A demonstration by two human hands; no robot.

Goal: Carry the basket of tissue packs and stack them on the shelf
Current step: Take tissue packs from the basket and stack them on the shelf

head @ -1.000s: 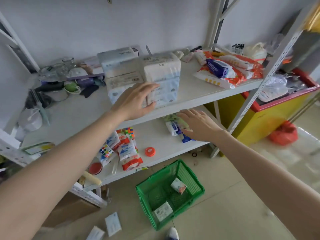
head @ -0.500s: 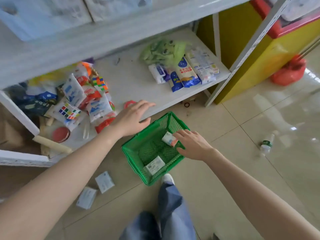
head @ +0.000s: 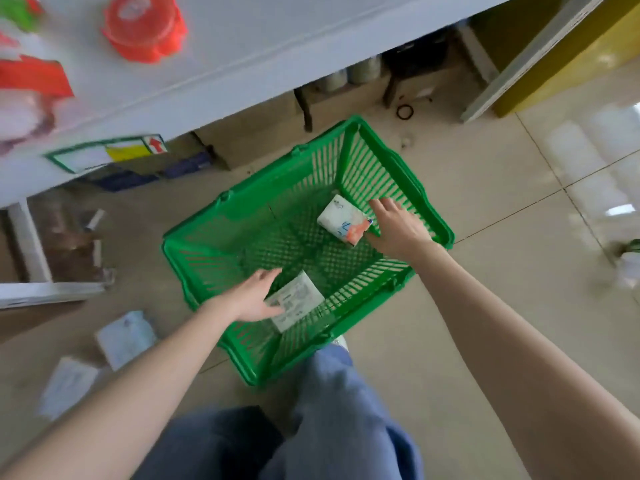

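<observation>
A green plastic basket (head: 388, 161) stands on the tiled floor below the white shelf (head: 242, 46). Two small tissue packs lie inside it. My right hand (head: 398, 226) is down in the basket's right side, fingers spread and touching the white pack with the orange corner (head: 341, 220). My left hand (head: 254, 296) reaches into the near left part, its fingers against the flat white pack (head: 299, 301). Neither pack is lifted, and I cannot see a closed grip on either.
Two more flat packs (head: 126, 336) lie loose on the floor left of the basket. An orange round lid (head: 143, 27) sits on the shelf above. A shelf leg (head: 27, 244) stands at left, a yellow cabinet (head: 568, 46) at upper right. My blue trouser legs (head: 311, 427) are below.
My view has dropped from the shelves to the floor. Both hands have gone from the shelf down into the basket, each onto a tissue pack.
</observation>
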